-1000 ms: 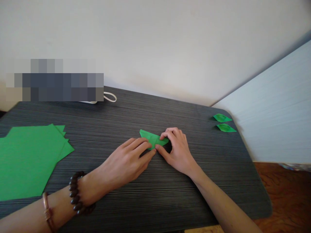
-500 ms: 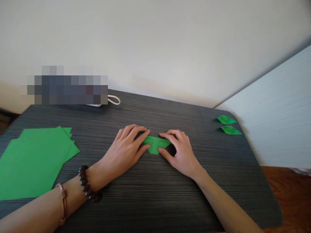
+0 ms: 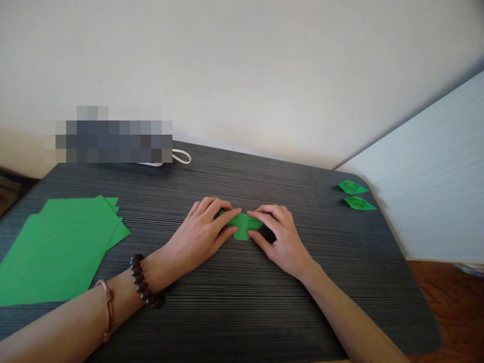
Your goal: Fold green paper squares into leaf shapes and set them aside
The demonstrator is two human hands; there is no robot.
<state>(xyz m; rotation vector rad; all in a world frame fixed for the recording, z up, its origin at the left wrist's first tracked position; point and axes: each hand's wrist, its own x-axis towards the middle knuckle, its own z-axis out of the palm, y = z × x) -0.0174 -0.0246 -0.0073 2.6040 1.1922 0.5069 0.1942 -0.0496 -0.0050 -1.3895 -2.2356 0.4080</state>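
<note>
A small piece of folded green paper (image 3: 242,226) lies on the dark table between my hands, its lower middle part showing as a short flap. My left hand (image 3: 207,224) grips its left side, forefinger above and thumb below, and covers most of that end. On the right side my right hand (image 3: 278,229) pinches the paper in the same way, with the thumb at the flap's edge and the fingertips along the top. Part of the paper's right point shows between thumb and forefinger.
Loose green sheets (image 3: 68,247) are stacked unevenly at the left. Two folded green paper pieces (image 3: 353,187) rest near the table's (image 3: 212,322) right edge. A blurred-out object (image 3: 117,141) with a white loop (image 3: 182,156) stands at the back left against the wall.
My left hand has shifted slightly right along the folded paper, covering more of its left side. My right hand has hardly moved. The view has turned slightly left.
</note>
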